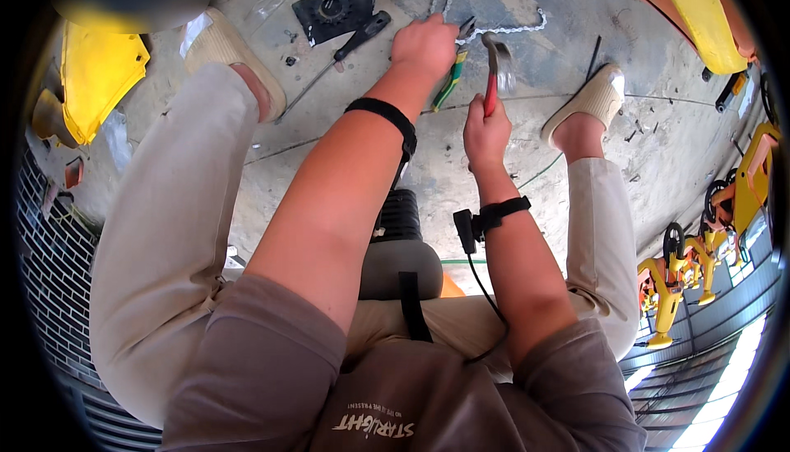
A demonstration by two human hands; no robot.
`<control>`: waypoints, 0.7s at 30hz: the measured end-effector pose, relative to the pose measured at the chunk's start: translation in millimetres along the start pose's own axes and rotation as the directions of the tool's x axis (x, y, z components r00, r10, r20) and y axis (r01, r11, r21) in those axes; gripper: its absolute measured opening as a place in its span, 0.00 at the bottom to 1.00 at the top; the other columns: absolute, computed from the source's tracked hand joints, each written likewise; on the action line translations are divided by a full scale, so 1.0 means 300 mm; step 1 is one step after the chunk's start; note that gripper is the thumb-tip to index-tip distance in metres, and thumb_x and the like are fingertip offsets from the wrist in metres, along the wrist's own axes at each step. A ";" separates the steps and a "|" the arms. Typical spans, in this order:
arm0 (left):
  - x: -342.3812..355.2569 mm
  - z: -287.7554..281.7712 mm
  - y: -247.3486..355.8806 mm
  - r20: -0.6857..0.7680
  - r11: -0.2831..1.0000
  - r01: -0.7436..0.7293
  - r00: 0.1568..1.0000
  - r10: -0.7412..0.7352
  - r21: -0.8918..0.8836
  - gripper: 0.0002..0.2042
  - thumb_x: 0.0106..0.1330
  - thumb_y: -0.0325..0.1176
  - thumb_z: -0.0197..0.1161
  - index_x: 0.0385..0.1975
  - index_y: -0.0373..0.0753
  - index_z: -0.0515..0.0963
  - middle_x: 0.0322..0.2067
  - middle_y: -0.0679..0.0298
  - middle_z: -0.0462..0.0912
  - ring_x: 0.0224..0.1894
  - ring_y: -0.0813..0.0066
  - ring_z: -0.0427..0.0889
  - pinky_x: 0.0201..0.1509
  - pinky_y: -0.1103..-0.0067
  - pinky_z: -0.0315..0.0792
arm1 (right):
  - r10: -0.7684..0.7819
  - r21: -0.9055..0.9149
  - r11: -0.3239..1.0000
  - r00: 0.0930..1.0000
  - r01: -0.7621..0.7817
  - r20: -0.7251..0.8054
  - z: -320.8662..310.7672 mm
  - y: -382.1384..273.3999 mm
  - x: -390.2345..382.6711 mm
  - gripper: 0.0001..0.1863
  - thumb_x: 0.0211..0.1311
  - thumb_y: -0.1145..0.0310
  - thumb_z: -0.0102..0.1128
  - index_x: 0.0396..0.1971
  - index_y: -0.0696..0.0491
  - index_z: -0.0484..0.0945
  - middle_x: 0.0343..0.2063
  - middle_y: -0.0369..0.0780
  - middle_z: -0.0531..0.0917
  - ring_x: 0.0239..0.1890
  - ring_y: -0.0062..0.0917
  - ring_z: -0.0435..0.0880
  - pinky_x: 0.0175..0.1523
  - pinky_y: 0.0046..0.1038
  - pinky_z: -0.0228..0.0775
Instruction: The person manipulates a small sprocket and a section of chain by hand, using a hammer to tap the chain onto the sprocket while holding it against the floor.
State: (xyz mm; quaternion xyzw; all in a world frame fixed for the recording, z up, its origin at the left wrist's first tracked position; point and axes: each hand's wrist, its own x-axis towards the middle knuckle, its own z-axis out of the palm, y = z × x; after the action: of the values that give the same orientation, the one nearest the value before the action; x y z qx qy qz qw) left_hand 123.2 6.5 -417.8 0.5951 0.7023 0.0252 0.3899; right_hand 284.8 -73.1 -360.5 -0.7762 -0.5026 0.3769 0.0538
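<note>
Facing the grey floor (666, 156), brickwork (49, 246) at its left edge, we count one screwdriver (359, 38), one pair of pliers (451, 82), one hammer (492, 78). Our right hand (487, 131) clamps its fingers around the hammer beside the chain (522, 29); our left hand's (424, 47) grip, we cannot tell.

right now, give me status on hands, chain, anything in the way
Right hand gripping red-handled hammer. Left hand by the chain, grip unclear. Hammer head at the chain, contact unclear. Green-handled pliers close beside left hand.

The hammer handle (491, 95) is red, the pliers' grips (449, 84) green and yellow.
</note>
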 end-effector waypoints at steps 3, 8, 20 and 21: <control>-0.002 -0.006 0.000 0.007 1.000 0.002 1.000 -0.002 0.007 0.13 0.63 0.32 0.56 0.42 0.50 0.86 0.47 0.60 0.81 0.49 0.55 0.82 0.51 0.63 0.78 | 0.020 -0.155 0.988 0.995 -0.005 0.096 -0.005 -0.021 0.054 0.17 0.69 0.56 0.54 0.37 0.57 0.80 0.30 0.56 0.84 0.37 0.57 0.82 0.43 0.47 0.74; -0.005 0.008 -0.002 -0.030 1.000 -0.006 1.000 0.005 -0.010 0.12 0.63 0.32 0.57 0.41 0.49 0.86 0.46 0.61 0.81 0.49 0.55 0.82 0.51 0.63 0.78 | 0.023 -0.069 0.997 0.997 -0.018 0.075 0.002 -0.027 0.033 0.18 0.69 0.55 0.54 0.36 0.58 0.80 0.31 0.58 0.83 0.39 0.57 0.82 0.45 0.47 0.73; 0.000 -0.004 0.009 -0.027 1.000 0.002 1.000 -0.002 0.008 0.12 0.63 0.32 0.56 0.40 0.51 0.87 0.45 0.61 0.82 0.48 0.56 0.83 0.51 0.64 0.79 | 0.080 -0.025 0.997 0.990 -0.078 0.115 0.002 -0.019 0.023 0.18 0.67 0.57 0.54 0.37 0.59 0.81 0.31 0.58 0.83 0.39 0.56 0.83 0.46 0.45 0.74; 0.006 -0.009 0.012 -0.013 1.000 0.009 1.000 -0.009 0.020 0.12 0.63 0.32 0.56 0.40 0.51 0.87 0.46 0.61 0.82 0.48 0.56 0.83 0.51 0.64 0.79 | 0.096 -0.017 0.995 0.989 -0.094 0.109 0.001 -0.025 0.029 0.18 0.67 0.57 0.54 0.37 0.59 0.81 0.31 0.58 0.83 0.40 0.56 0.83 0.46 0.45 0.74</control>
State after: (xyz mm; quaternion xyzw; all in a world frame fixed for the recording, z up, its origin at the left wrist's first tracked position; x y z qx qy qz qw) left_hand 124.6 10.4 -415.0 0.5958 0.7076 0.0203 0.3794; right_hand 280.9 -62.4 -361.7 -0.7776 -0.4695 0.4182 0.0035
